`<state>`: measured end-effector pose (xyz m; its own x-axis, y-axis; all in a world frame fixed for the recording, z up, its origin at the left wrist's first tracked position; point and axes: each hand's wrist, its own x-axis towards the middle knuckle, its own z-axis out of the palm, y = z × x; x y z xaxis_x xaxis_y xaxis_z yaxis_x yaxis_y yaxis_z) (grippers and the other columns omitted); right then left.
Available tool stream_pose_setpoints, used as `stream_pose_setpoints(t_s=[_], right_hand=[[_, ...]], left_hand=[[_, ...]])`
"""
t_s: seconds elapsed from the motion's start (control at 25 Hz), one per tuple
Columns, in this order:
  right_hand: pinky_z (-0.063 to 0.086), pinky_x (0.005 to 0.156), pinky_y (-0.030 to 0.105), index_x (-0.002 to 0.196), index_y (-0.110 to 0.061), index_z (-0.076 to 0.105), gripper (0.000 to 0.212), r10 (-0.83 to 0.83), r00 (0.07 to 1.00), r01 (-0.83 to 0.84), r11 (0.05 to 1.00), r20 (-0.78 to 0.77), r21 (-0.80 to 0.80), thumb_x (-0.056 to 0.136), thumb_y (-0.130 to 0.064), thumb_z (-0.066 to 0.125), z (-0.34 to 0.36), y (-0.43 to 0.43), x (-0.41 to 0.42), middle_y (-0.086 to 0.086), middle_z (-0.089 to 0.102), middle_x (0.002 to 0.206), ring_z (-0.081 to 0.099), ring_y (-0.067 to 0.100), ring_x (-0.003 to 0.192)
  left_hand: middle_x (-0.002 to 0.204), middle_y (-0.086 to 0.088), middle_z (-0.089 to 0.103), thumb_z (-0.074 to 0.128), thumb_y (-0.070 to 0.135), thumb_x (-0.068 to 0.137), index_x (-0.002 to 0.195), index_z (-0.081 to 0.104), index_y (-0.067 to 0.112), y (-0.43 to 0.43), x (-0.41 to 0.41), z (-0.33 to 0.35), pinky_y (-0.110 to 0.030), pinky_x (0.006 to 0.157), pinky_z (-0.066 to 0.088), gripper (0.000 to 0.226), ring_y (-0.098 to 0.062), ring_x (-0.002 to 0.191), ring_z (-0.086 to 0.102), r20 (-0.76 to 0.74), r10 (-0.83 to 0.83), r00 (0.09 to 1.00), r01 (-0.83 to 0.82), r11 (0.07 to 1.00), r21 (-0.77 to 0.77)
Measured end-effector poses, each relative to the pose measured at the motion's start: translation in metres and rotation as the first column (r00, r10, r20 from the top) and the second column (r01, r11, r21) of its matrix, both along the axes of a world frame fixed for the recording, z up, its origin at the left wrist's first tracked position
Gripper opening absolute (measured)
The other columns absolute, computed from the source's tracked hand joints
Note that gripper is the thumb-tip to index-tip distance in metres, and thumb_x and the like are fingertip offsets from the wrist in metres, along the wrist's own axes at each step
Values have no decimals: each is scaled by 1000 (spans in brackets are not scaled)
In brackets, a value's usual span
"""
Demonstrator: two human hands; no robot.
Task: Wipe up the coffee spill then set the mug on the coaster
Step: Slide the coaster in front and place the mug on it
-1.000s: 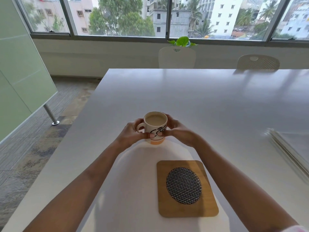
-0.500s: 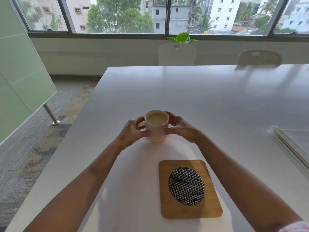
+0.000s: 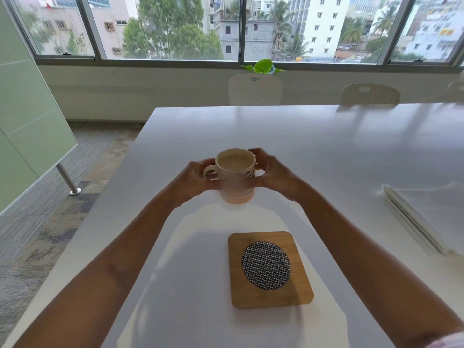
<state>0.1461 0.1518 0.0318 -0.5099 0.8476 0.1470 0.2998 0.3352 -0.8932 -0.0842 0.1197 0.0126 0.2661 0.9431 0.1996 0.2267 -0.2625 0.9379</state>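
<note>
A cream mug (image 3: 236,180) with black lettering and an orange base holds milky coffee. It sits in the middle of the white table (image 3: 326,151), and I cannot tell whether its base touches the surface. My left hand (image 3: 193,178) grips its handle side and my right hand (image 3: 272,173) cups the opposite wall. Nearer to me lies a square wooden coaster (image 3: 270,269) with a round black-and-white woven inset, apart from the mug. No spill shows on the table.
A stack of white paper or napkins (image 3: 426,217) lies at the table's right edge. Two white chairs (image 3: 254,89) stand at the far side, with a green plant behind. A glass partition on a metal leg (image 3: 67,180) is on the left.
Both hands stay on the mug, which looks slightly higher and tilted toward me. The head camera has tipped, so the coaster sits lower in view.
</note>
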Motion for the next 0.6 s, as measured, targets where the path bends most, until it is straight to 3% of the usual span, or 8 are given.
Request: stream_pose_setpoints(t_s=[0.36, 0.6], right_hand=[[49, 98, 42, 128, -24, 52, 72, 19, 995, -22, 999, 98, 25, 66, -19, 87, -6, -53, 28, -2, 63, 122, 55, 19, 118], [52, 97, 45, 125, -26, 52, 73, 14, 993, -12, 1000, 116, -16, 62, -20, 90, -18, -84, 49, -8, 62, 119, 54, 14, 117]], left_hand=[[106, 11, 76, 81, 0, 73, 120, 66, 23, -47, 24, -3, -17, 77, 55, 54, -9, 105, 69, -28, -80, 996, 79, 996, -44], [112, 3, 75, 83, -2, 71, 123, 65, 20, -74, 43, -17, -20, 81, 55, 60, -12, 108, 69, 11, -120, 993, 121, 988, -97]])
